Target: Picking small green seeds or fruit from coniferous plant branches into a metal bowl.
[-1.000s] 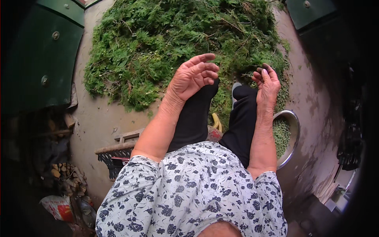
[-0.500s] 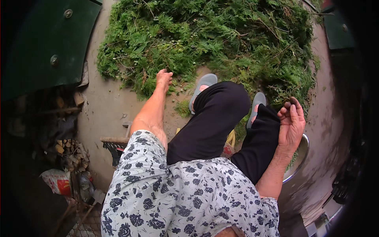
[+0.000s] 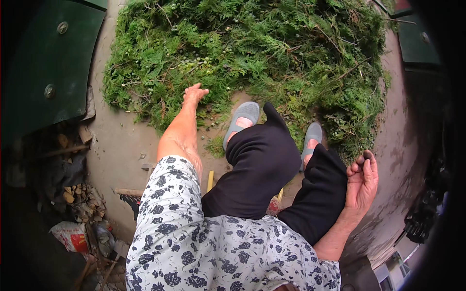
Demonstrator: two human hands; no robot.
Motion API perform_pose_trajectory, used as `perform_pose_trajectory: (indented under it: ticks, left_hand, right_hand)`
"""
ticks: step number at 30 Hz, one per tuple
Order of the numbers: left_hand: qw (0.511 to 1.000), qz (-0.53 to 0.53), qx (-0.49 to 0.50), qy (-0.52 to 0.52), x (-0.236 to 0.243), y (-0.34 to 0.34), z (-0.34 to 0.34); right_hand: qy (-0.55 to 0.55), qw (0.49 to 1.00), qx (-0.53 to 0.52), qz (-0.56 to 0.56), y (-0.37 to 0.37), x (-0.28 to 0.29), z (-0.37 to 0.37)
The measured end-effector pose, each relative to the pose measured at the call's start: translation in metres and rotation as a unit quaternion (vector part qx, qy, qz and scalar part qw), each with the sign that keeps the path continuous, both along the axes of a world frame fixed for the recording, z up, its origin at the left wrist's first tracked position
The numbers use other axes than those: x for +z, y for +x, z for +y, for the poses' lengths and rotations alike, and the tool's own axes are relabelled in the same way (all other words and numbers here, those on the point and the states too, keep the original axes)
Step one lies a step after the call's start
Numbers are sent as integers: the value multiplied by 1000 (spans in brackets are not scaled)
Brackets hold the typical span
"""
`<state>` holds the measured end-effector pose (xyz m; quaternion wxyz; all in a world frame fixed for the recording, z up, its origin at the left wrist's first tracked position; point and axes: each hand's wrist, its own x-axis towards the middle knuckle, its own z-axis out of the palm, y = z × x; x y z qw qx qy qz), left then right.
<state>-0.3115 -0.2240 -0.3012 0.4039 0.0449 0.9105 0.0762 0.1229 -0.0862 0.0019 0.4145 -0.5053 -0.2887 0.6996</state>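
Observation:
A wide heap of green conifer cuttings (image 3: pixel 233 53), with small pale cones and thin brown twigs, covers the ground ahead of me. My left hand (image 3: pixel 195 93) reaches to its near edge, its fingers stretched and apart, holding nothing that I can see. To the right of my right knee, my right hand (image 3: pixel 361 182) is raised with the palm partly showing. Its fingers are curled in toward the thumb, and the fingertips look dark. Whatever sits between them, if anything, is too small to make out. My feet in grey shoes (image 3: pixel 245 114) rest just short of the heap.
Under me show a yellow bar (image 3: pixel 210 181) and a red patterned patch (image 3: pixel 274 207). Dark green panels (image 3: pixel 53 63) with round studs stand at the left. Below them lie stacked firewood (image 3: pixel 85 201) and a white and red sack (image 3: pixel 70 237). Dark objects line the right edge.
The view has shifted a little. My left hand has moved slightly left along the heap's edge. My right hand sits lower, and the round metal rim behind it no longer shows.

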Motion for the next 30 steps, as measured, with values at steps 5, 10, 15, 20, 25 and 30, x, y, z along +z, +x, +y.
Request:
perform_pose_trajectory:
  ticks: [5, 10, 15, 20, 25, 30]
  left_hand:
    - [964, 41, 105, 240, 0, 13, -21]
    - [819, -96, 305, 476, 92, 52, -14]
    - [656, -236, 238, 676, 203, 105, 25]
    - [595, -375, 113, 702, 301, 200, 47]
    - [603, -433, 62, 667, 307, 257, 35]
    - [666, -398, -7, 631, 306, 280, 11]
  right_hand:
    - [15, 1000, 0, 22, 0, 5, 5]
    - [32, 998, 47, 24, -6, -7, 4]
    - [187, 959, 138, -162, -37, 3, -13]
    - [305, 932, 184, -64, -61, 7, -36]
    - [211, 965, 128, 86, -41, 10, -45]
    - [224, 958, 153, 91, -6, 1, -49]
